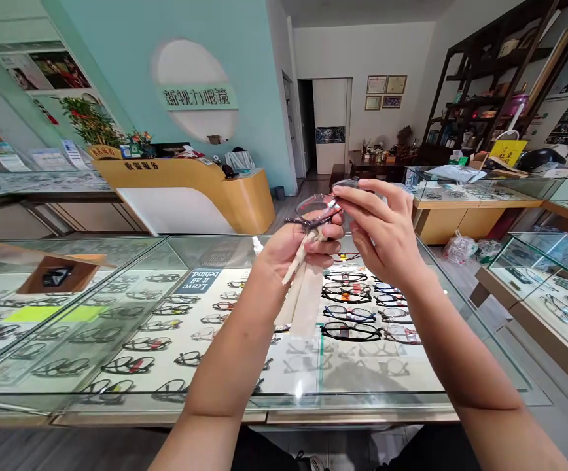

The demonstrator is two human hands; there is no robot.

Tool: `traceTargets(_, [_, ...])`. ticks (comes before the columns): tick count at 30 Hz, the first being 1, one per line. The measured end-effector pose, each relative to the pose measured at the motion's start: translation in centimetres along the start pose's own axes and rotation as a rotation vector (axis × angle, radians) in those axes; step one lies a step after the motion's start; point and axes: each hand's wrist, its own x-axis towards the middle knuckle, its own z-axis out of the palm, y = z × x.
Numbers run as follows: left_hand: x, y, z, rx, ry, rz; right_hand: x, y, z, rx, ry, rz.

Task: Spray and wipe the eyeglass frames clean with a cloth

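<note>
A pair of dark-framed eyeglasses (308,224) is held up above the glass showcase, with red marks on a lens. My left hand (284,250) is closed around the near part of the eyeglasses and also grips a pale cleaning cloth (308,291), which hangs below the fingers. At the far end of the eyeglasses, my right hand (382,219) has its fingertips closed on the frame by the other lens. Part of that lens is hidden behind the fingers.
Directly below lies the glass showcase (303,399) with rows of eyeglasses (350,332) inside. A wooden box (61,273) rests on its left side. Another showcase (539,307) stands at the right. Further back are a wooden reception counter (245,199) and shelves (475,82).
</note>
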Motion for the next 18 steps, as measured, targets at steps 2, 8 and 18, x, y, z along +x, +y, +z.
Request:
traceTargets(2, [0.4, -0.4, -0.1, 0.022, 0.023, 0.063, -0.1, 0.0, 0.4, 0.029, 0.050, 0.007])
traceTargets(8, [1.7, -1.7, -0.9, 0.475, 0.293, 0.474, 0.2, 0.4, 1.1, 0.411, 0.156, 0.294])
traceTargets(18, [1.5, -1.9, -0.7, 0.759, 0.338, 0.536, 0.3, 2.0, 1.4, 1.095, -0.003, 0.725])
